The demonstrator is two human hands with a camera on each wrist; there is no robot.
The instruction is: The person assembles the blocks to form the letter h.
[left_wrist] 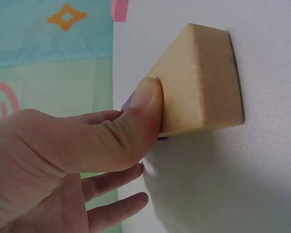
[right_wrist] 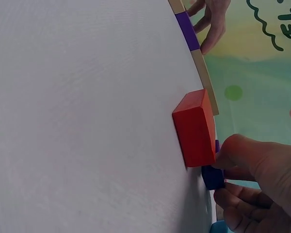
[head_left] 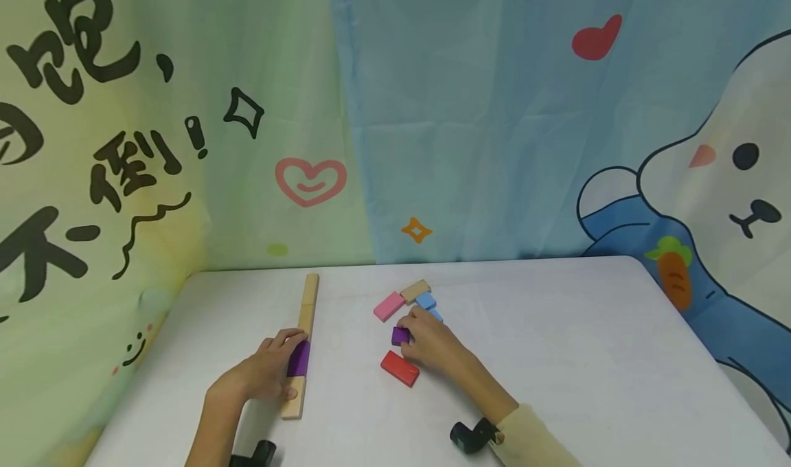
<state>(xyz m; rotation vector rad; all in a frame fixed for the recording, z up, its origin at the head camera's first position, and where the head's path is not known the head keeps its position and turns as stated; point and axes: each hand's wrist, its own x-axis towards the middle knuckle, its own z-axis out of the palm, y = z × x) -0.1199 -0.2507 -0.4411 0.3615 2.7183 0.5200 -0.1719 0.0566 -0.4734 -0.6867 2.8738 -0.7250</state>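
Note:
A straight row of wooden blocks lies on the left of the table: a plain block (head_left: 293,400) nearest me, a purple block (head_left: 299,359), then plain wood (head_left: 310,290) to the far end. My left hand (head_left: 262,371) spans the purple block in the row, its thumb on the near plain block (left_wrist: 177,82) and its index finger at the purple block's far end. The other fingers stay off the row. To the right, my right hand (head_left: 432,342) pinches a second purple block (right_wrist: 213,177) between thumb and fingers. A red block (right_wrist: 195,131) lies just nearer me.
Beyond my right hand lie a pink block (head_left: 389,306), a plain block (head_left: 415,291) and blue blocks (head_left: 426,301), partly hidden by the hand. A printed curtain (head_left: 432,123) hangs along the back edge of the white table (head_left: 556,329).

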